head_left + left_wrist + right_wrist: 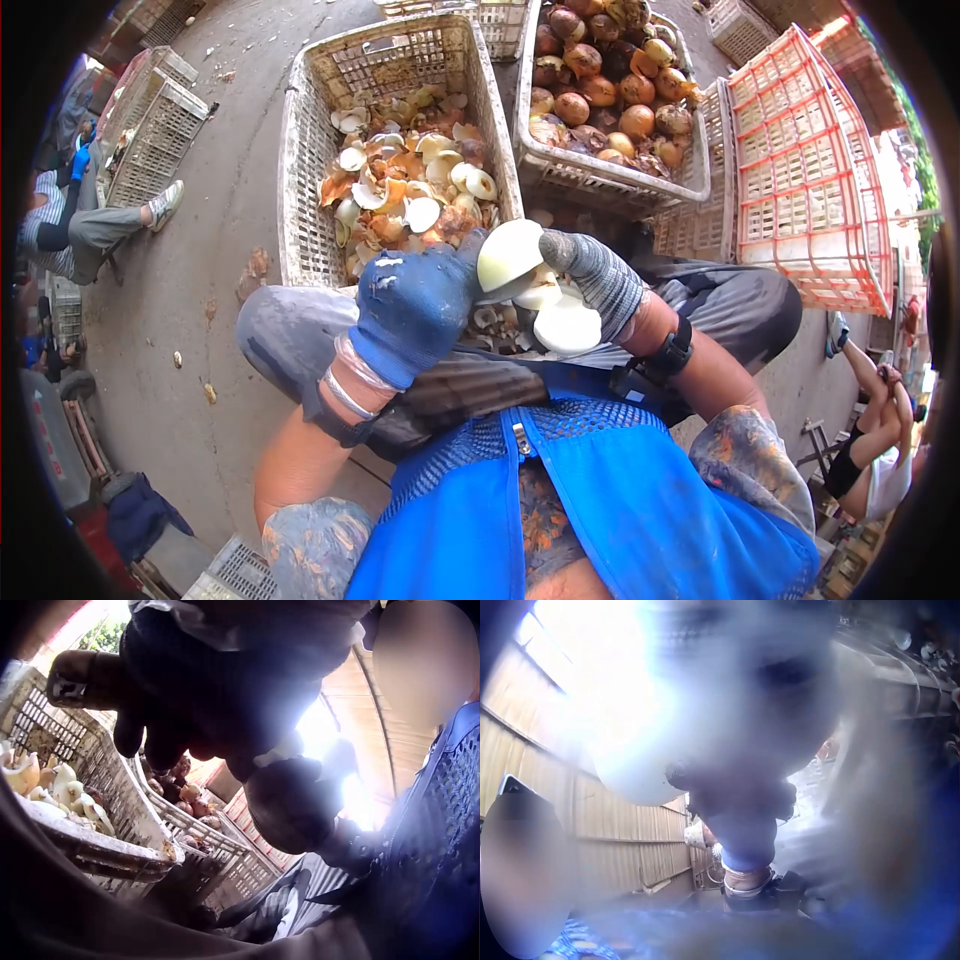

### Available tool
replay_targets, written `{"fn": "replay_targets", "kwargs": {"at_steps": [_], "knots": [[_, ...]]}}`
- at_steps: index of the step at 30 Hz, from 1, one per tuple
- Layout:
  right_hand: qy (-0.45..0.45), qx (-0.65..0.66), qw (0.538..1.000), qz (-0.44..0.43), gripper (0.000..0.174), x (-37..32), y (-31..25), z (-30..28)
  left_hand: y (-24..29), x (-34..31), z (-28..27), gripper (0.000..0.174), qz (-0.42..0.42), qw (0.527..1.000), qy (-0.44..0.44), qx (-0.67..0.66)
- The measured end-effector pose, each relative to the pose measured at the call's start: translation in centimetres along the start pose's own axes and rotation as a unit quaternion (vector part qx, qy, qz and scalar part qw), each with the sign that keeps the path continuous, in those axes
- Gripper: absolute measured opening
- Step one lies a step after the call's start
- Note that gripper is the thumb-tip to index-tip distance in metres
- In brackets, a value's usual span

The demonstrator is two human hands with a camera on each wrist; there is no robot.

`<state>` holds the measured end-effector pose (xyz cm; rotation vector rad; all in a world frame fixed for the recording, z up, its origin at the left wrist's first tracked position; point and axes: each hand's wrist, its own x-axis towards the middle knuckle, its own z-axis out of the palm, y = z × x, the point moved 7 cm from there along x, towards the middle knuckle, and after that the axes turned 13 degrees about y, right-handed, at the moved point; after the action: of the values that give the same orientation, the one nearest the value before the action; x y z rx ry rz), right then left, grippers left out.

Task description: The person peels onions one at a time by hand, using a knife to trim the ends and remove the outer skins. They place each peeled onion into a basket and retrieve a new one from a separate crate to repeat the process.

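Observation:
In the head view my left hand (412, 305), in a blue glove, grips a knife whose grey blade (503, 291) shows below a pale peeled onion (510, 254). The dark handle (84, 679) juts from the fist in the left wrist view. My right hand (600, 278), in a grey striped glove, holds that onion with the thumb against its side. Just under the hands, between the legs, lie a white peeled onion (568, 325) and scattered peelings (487, 328). Glare and blur hide much of the right hand in its wrist view.
A dirty white crate (293, 190) of onion skins and pieces stands ahead on the left. Beside it another crate (610, 180) holds unpeeled onions (636, 122). A red-and-white crate (800, 165) stands at the right. Other people sit at the far left and far right.

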<state>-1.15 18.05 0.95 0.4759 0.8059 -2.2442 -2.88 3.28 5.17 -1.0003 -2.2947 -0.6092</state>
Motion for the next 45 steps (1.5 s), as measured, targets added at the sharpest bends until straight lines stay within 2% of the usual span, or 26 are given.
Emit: {"fn": "replay_targets", "kwargs": {"at_steps": [2, 4, 6, 8, 9, 11, 13, 16, 20, 22, 24, 26, 27, 29, 30, 32, 33, 34, 36, 37, 38, 40, 41, 42, 44, 45], "knots": [[-0.02, 0.016, 1.0, 0.017, 0.059, 0.1, 0.1, 0.1, 0.4, 0.1, -0.3, 0.039, 0.008, 1.0, -0.008, 0.021], [0.037, -0.006, 0.999, -0.006, 0.06, 0.2, -0.3, 0.1, 0.8, 0.3, -0.6, 0.037, 0.022, 0.998, -0.018, 0.048], [0.051, -0.041, 0.998, -0.019, 0.058, 0.4, -0.9, -0.9, 0.6, -0.2, -0.4, 0.036, 0.028, 0.998, -0.022, 0.049], [0.13, -0.126, 0.978, -0.105, 0.054, 0.6, -2.2, -2.3, 0.2, -0.8, -0.4, 0.034, 0.033, 0.998, -0.026, 0.05], [0.149, -0.101, 0.977, -0.11, 0.051, 0.4, -2.4, -2.1, -0.6, -1.2, -0.3, 0.032, -0.004, 0.997, -0.046, 0.054], [0.141, -0.094, 0.98, -0.105, 0.054, 1.0, -2.4, -3.4, -1.1, -1.5, -0.2, 0.031, -0.041, 0.995, -0.065, 0.058], [0.125, -0.076, 0.984, -0.099, 0.057, 1.2, -2.4, -3.4, -0.6, -1.1, -1.6, 0.031, -0.073, 0.997, 0.03, -0.021], [0.123, -0.031, 0.99, -0.067, 0.057, 1.4, -1.8, -2.9, -0.4, -0.3, -1.0, 0.033, -0.088, 0.995, 0.044, -0.027], [0.13, -0.027, 0.988, -0.075, 0.053, 1.8, -1.2, -2.8, -0.3, 0.4, 0.0, 0.026, -0.112, 0.994, -0.001, 0.011], [0.081, 0.046, 0.996, -0.015, 0.05, 1.9, -0.2, -2.4, -0.3, 0.4, 0.5, 0.021, -0.119, 0.992, -0.018, 0.03], [0.1, 0.046, 0.994, -0.017, 0.048, 1.8, -0.2, -2.5, -0.9, 0.2, 1.3, 0.017, -0.127, 0.99, -0.034, 0.048], [0.118, -0.017, 0.992, -0.04, 0.047, 1.6, -0.6, -2.3, -2.1, -0.8, 2.9, 0.016, -0.182, 0.977, -0.071, -0.081], [0.116, -0.017, 0.992, -0.037, 0.047, 1.6, -0.8, -2.3, -2.7, -0.7, 2.8, 0.016, -0.183, 0.977, -0.072, -0.078], [0.084, -0.11, 0.989, -0.058, 0.049, 1.5, -1.9, -2.2, -3.2, -0.7, 3.4, 0.017, -0.208, 0.938, -0.125, -0.249], [0.082, -0.112, 0.989, -0.057, 0.049, 1.4, -2.2, -2.1, -3.7, -0.6, 3.0, 0.017, -0.209, 0.938, -0.124, -0.248], [0.067, -0.223, 0.967, -0.103, 0.053, 1.3, -3.4, -1.4, -3.9, -1.8, 4.4, 0.023, -0.358, 0.782, -0.284, -0.424], [0.063, -0.196, 0.975, -0.09, 0.056, 1.4, -3.3, -1.1, -3.6, -1.5, 4.0, 0.024, -0.403, 0.724, -0.33, -0.453], [0.062, -0.196, 0.974, -0.092, 0.056, 1.6, -3.5, -1.3, -3.4, -0.6, 3.7, 0.024, -0.401, 0.725, -0.329, -0.453], [0.084, -0.206, 0.97, -0.096, 0.053, 2.3, -4.1, -2.0, -3.1, -1.4, 3.8, 0.03, -0.403, 0.713, -0.484, -0.308], [0.093, -0.164, 0.976, -0.106, 0.052, 1.7, -4.7, -1.3, -2.8, -0.6, 3.1, 0.029, -0.354, 0.737, -0.493, -0.297], [0.114, -0.131, 0.978, -0.117, 0.053, 1.9, -5.3, -2.5, -3.4, -1.7, 3.6, 0.029, -0.349, 0.741, -0.491, -0.296], [0.106, -0.063, 0.983, -0.138, 0.054, 2.2, -6.5, -2.5, -6.2, -1.8, 3.9, 0.027, -0.262, 0.896, -0.313, -0.176], [0.156, -0.081, 0.974, -0.143, 0.054, 1.7, -6.7, -2.3, -8.1, -2.4, 4.2, 0.026, -0.355, 0.882, -0.283, -0.124], [0.161, -0.082, 0.973, -0.147, 0.054, 1.7, -6.9, -2.9, -7.9, -2.3, 4.8, 0.026, -0.351, 0.883, -0.283, -0.129], [0.177, -0.058, 0.975, -0.118, 0.056, 2.1, -6.5, -4.6, -7.8, -0.9, 3.7, 0.024, -0.355, 0.899, -0.057, -0.248], [0.176, -0.025, 0.975, -0.132, 0.056, 1.6, -6.7, -2.6, -6.1, 1.0, 2.3, 0.022, -0.286, 0.937, -0.03, -0.2]]}}
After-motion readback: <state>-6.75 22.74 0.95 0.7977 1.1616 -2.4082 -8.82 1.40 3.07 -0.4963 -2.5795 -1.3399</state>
